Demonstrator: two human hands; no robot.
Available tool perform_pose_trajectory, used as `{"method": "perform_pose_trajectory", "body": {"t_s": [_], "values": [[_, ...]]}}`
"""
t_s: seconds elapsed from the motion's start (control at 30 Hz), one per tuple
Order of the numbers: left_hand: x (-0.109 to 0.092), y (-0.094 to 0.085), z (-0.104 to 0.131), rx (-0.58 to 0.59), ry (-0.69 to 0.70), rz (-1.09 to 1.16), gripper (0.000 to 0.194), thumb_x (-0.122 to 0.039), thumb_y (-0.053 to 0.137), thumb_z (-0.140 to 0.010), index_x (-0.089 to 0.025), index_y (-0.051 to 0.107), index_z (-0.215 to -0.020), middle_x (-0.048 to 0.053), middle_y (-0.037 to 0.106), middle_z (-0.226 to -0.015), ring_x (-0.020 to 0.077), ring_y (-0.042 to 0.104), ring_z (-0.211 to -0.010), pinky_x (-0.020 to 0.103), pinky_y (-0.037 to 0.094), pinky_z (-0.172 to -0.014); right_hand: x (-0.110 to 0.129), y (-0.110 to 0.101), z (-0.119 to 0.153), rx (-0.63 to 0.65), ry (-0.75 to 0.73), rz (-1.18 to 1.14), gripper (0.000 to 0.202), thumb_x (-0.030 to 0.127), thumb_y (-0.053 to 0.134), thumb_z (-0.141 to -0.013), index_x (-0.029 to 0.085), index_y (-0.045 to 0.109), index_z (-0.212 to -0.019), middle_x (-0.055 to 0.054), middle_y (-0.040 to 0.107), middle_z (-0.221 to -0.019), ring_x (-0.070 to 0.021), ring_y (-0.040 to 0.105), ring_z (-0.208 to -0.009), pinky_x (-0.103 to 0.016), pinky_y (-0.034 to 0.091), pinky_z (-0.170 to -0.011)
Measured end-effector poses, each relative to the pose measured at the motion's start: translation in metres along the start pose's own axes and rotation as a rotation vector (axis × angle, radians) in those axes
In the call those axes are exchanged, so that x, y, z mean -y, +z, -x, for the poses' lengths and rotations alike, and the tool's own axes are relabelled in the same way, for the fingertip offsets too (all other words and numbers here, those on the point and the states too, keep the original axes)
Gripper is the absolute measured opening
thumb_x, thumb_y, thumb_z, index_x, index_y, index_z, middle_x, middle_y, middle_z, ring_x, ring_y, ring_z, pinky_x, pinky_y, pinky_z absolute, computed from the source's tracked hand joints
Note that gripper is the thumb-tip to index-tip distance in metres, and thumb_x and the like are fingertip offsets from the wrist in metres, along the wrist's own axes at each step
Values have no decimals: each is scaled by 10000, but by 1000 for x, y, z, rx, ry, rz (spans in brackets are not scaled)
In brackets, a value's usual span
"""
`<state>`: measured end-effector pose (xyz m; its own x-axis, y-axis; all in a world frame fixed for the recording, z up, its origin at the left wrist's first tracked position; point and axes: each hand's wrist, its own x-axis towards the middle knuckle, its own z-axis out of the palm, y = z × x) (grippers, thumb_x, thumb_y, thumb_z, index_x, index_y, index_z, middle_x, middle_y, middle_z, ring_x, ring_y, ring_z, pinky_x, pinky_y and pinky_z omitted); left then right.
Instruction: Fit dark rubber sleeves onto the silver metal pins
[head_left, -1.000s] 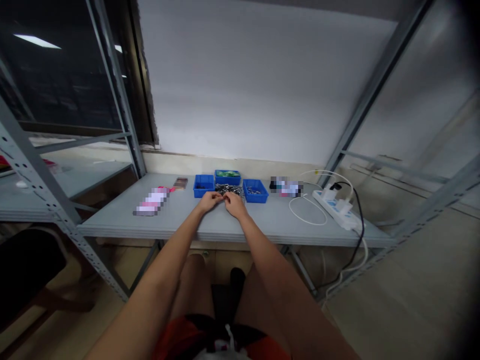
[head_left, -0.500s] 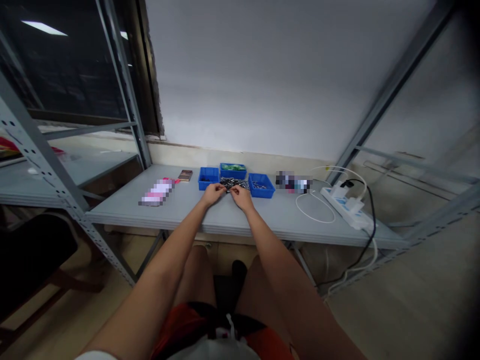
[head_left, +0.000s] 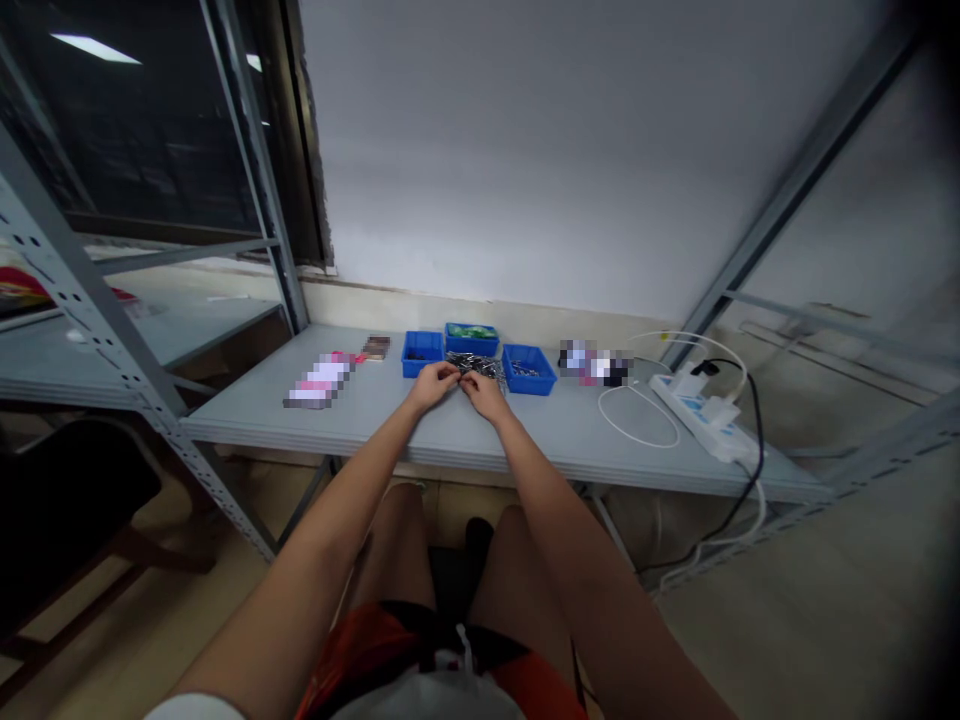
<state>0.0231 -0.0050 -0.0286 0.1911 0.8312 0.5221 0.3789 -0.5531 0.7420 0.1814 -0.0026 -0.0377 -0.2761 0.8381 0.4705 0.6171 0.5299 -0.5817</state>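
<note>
A heap of small dark and silvery metal parts lies on the grey table between blue bins. At its near edge my left hand and my right hand meet, fingertips almost touching. Both hands have their fingers pinched; whatever they hold is too small to make out. The left blue bin has a few dark pieces inside, the right blue bin holds silvery parts, and the back blue bin contains something green.
On the grey table, a blurred pink-and-white item and a small brown box sit at left. Further right are another blurred object, a looped white cable and a power strip. Metal posts flank the table.
My hands have drawn closer together at the heap's near edge. The whole view has shifted slightly, with the table appearing a little further right.
</note>
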Motion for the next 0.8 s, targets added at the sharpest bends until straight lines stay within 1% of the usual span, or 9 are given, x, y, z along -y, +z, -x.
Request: {"method": "perform_pose_trajectory", "body": {"t_s": [0.1, 0.2, 0.3, 0.4, 0.57, 0.7, 0.8], "values": [[4, 1, 0, -19, -32, -47, 234, -293, 519, -831, -91, 612, -906, 75, 650, -832, 165, 597, -779, 299, 468, -746, -1, -1, -1, -50, 53, -42, 192, 285, 439, -839, 184, 599, -867, -5, 649, -734, -128, 581, -668, -228, 425, -650], [6, 2, 1, 40, -47, -109, 225, -300, 524, -850, -100, 584, -932, 53, 615, -877, 152, 588, -784, 329, 488, -729, -1, -3, -2, -83, 90, -66, 254, 357, 426, -836, 177, 606, -835, -5, 642, -693, -132, 578, -642, -234, 429, -634], [8, 3, 1, 116, -51, -167, 245, -308, 509, -864, -114, 561, -1004, 58, 587, -976, 165, 581, -844, 348, 499, -739, 1, -4, -3, -77, 102, -78, 261, 398, 480, -795, 179, 623, -783, -8, 649, -700, -141, 582, -654, -241, 427, -635], [11, 4, 1, 168, -58, -211, 265, -302, 506, -866, -118, 544, -1053, 70, 572, -1029, 178, 575, -883, 362, 498, -756, 3, -4, -2, -37, 99, -88, 237, 387, 524, -762, 180, 639, -760, -8, 657, -715, -143, 585, -667, -238, 422, -636], [11, 4, 3, 210, -58, -260, 264, -301, 509, -864, -118, 547, -1050, 69, 573, -1031, 180, 575, -884, 359, 498, -754, 4, -4, -1, 26, 82, -108, 239, 380, 525, -757, 176, 649, -741, -6, 657, -705, -142, 576, -667, -234, 412, -635], [7, 3, 5, 228, -28, -285, 248, -303, 509, -865, -111, 557, -1014, 62, 588, -978, 161, 583, -838, 344, 501, -732, 4, -5, -2, 58, 79, -122, 174, 291, 529, -736, 172, 644, -684, -2, 650, -665, -137, 562, -630, -233, 405, -627], [6, 3, 5, 221, -7, -287, 231, -312, 515, -860, -105, 579, -939, 42, 608, -882, 142, 588, -770, 327, 495, -708, 2, -4, -4, 73, 83, -139, 161, 257, 518, -736, 178, 637, -660, 3, 642, -642, -138, 561, -632, -237, 402, -638]]}}
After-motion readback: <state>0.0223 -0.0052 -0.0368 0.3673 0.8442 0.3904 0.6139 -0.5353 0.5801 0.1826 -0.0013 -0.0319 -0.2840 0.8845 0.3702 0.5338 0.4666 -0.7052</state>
